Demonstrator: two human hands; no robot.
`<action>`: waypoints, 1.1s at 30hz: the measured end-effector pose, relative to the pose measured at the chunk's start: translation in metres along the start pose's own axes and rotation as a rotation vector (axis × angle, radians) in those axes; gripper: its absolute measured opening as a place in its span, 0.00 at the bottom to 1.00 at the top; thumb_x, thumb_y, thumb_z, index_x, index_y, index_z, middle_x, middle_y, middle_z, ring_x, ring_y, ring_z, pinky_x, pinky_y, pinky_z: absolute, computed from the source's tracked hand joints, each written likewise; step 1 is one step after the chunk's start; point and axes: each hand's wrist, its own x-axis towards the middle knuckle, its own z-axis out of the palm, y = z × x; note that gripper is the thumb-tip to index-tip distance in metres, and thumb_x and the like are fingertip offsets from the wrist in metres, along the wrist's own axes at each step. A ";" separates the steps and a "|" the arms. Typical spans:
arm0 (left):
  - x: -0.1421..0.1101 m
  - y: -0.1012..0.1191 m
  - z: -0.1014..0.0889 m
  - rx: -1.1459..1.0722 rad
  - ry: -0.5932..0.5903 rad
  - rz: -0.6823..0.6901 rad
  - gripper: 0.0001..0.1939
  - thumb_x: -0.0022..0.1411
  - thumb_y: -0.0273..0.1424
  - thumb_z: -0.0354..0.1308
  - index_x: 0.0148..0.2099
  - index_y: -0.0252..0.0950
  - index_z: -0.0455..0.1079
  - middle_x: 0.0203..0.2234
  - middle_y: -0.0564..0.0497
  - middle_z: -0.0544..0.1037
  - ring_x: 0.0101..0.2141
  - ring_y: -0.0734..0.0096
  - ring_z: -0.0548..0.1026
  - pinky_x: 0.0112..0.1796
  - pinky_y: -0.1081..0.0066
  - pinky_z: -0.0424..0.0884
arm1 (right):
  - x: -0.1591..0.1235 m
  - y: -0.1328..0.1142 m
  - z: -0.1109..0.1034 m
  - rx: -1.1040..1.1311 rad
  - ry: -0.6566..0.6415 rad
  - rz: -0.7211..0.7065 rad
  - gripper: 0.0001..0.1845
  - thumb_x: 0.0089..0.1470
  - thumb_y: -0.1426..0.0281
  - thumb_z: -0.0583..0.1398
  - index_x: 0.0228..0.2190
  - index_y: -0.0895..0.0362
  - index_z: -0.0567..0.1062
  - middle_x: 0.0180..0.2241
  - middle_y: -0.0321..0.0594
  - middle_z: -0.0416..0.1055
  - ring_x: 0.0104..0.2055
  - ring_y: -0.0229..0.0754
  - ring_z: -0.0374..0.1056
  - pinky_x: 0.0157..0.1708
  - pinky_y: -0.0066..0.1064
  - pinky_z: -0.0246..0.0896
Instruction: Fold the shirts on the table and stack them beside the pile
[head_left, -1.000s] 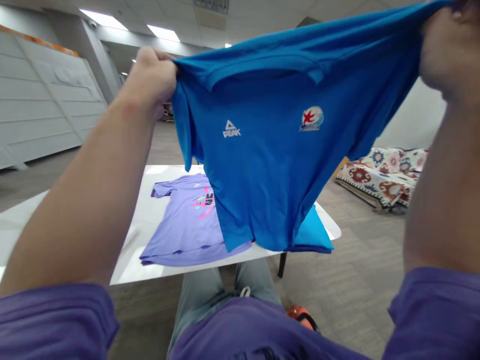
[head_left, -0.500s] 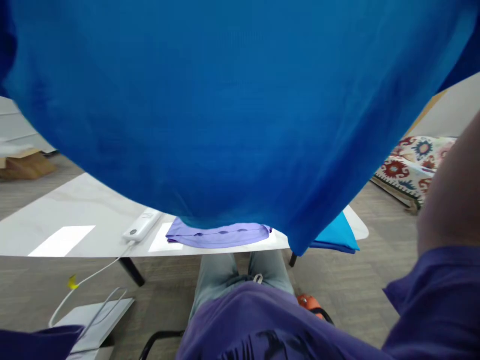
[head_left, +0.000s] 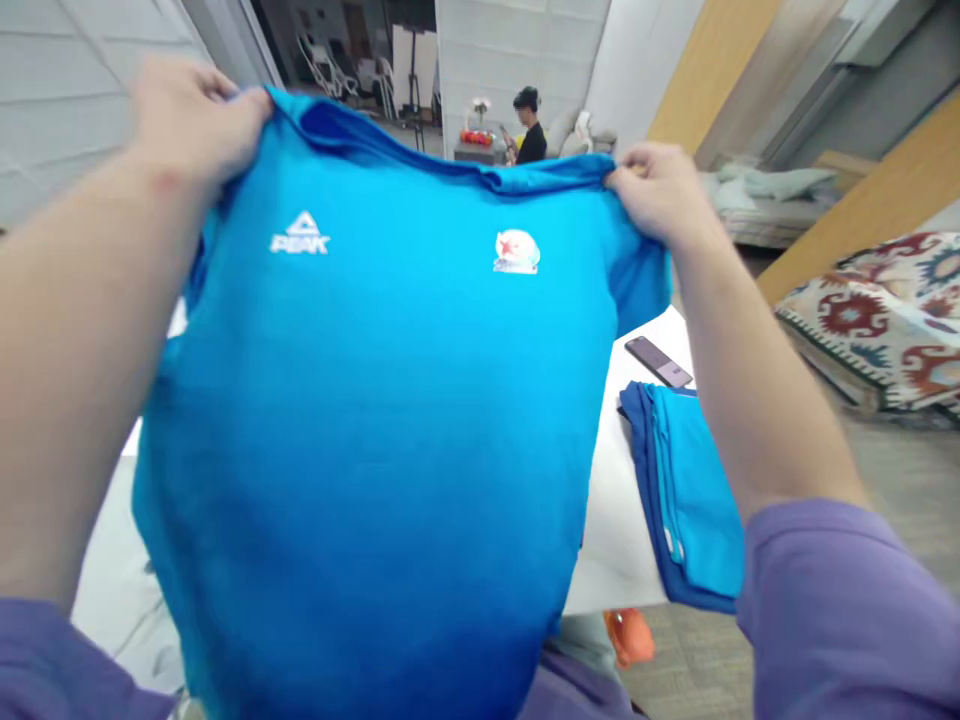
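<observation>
A bright blue sports T-shirt with a white logo and a small round badge hangs in front of me, front side facing me. My left hand is closed on its left shoulder. My right hand is closed on its right shoulder. The shirt drapes down over the white table and hides most of it.
A folded blue garment lies on the table's right part, with a dark phone beyond it. A patterned blanket lies on the floor at right. A person in black stands far off. An orange object is under the table.
The shirt swung up over the camera half a second ago and has come down in front of me, spread over the table. The purple shirt on the table is now hidden.
</observation>
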 end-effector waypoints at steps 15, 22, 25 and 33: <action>0.067 -0.175 0.187 0.317 -0.121 -0.361 0.18 0.72 0.39 0.69 0.48 0.30 0.69 0.52 0.54 0.80 0.61 0.67 0.64 0.75 0.48 0.45 | 0.072 0.092 0.259 -0.113 -0.411 0.258 0.33 0.71 0.40 0.59 0.56 0.55 0.78 0.53 0.55 0.80 0.61 0.64 0.74 0.67 0.59 0.65; 0.006 -0.067 0.162 0.352 -0.250 0.021 0.19 0.73 0.40 0.66 0.58 0.34 0.70 0.58 0.51 0.78 0.63 0.60 0.64 0.76 0.46 0.46 | -0.010 0.191 0.046 -0.215 -0.418 0.238 0.27 0.68 0.44 0.64 0.53 0.52 0.82 0.49 0.48 0.83 0.52 0.57 0.78 0.57 0.47 0.73; -0.052 0.007 0.168 0.344 -0.475 0.112 0.17 0.72 0.39 0.68 0.56 0.35 0.74 0.42 0.53 0.82 0.48 0.64 0.72 0.67 0.61 0.65 | -0.099 0.256 -0.061 -0.320 -0.536 0.379 0.26 0.69 0.46 0.64 0.50 0.54 0.84 0.48 0.49 0.85 0.49 0.55 0.80 0.52 0.42 0.73; -0.299 0.260 0.243 0.014 -0.971 0.228 0.16 0.69 0.49 0.70 0.48 0.43 0.81 0.43 0.47 0.87 0.45 0.54 0.83 0.47 0.66 0.73 | -0.321 0.299 -0.176 -0.307 -0.453 0.553 0.19 0.69 0.52 0.64 0.47 0.55 0.82 0.54 0.57 0.81 0.56 0.61 0.78 0.55 0.45 0.72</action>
